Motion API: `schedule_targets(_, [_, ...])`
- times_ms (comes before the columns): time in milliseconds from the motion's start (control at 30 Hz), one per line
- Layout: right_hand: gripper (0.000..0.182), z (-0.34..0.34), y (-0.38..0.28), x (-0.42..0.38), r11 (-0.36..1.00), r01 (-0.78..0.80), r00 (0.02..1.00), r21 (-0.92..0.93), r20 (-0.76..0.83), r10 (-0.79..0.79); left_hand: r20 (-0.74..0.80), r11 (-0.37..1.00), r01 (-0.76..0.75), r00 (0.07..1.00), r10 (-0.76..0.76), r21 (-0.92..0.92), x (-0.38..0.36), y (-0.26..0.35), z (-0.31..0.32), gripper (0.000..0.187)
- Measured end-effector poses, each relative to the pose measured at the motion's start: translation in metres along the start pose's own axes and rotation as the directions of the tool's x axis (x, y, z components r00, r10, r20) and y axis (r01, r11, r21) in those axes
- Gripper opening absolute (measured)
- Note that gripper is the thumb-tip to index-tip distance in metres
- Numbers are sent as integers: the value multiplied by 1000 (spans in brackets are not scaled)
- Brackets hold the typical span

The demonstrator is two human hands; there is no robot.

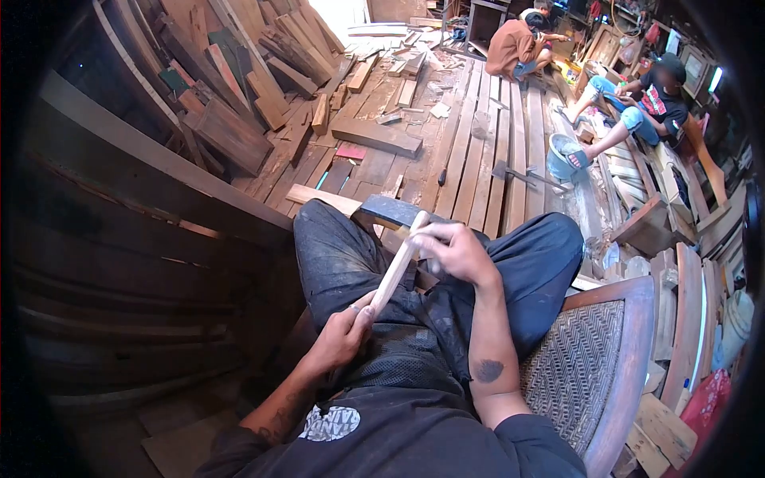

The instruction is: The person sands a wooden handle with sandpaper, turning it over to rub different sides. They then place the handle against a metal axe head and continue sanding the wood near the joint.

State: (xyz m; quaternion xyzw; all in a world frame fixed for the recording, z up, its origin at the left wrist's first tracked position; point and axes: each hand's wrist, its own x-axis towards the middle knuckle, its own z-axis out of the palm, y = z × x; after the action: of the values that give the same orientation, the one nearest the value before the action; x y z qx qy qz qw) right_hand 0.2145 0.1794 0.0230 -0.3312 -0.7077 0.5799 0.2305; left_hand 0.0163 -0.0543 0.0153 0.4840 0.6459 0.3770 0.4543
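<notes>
A pale, slim wooden stick (392, 279) slants up over my lap. My left hand (344, 333) is closed around its lower end. At the upper end, my right hand (458, 253) has its fingers curled against the wood; they are slightly blurred, and whether anything lies between them and the stick is hidden. Just beyond my knees rests a dark, flat grey piece (390, 210), partly behind the stick. A light wood piece (323, 199) sticks out to its left.
Boards and offcuts (231, 103) lean at the left. Long slats (470, 143) run along the floor, with a hatchet-like tool (510, 171) on them. A bucket (564, 155) stands near a seated person (649, 99); another person (514, 48) crouches farther back. A woven chair (578, 366) is at my right.
</notes>
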Motion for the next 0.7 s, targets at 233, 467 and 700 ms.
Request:
schedule_targets(233, [25, 4, -12, -9, 997, 48, 945, 67, 321, -67, -9, 1000, -8, 1000, 8, 0, 0, 4, 1, 48])
schedule_targets(467, [20, -7, -13, -6, 998, -56, 989, 24, 140, 53, -9, 1000, -2, 1000, 2, -3, -1, 8, 1, 48])
schedule_targets(700, [20, -2, 2, 0, 996, 56, 998, -70, -37, -59, -1, 1000, 4, 1000, -4, -1, -1, 2, 1, 47])
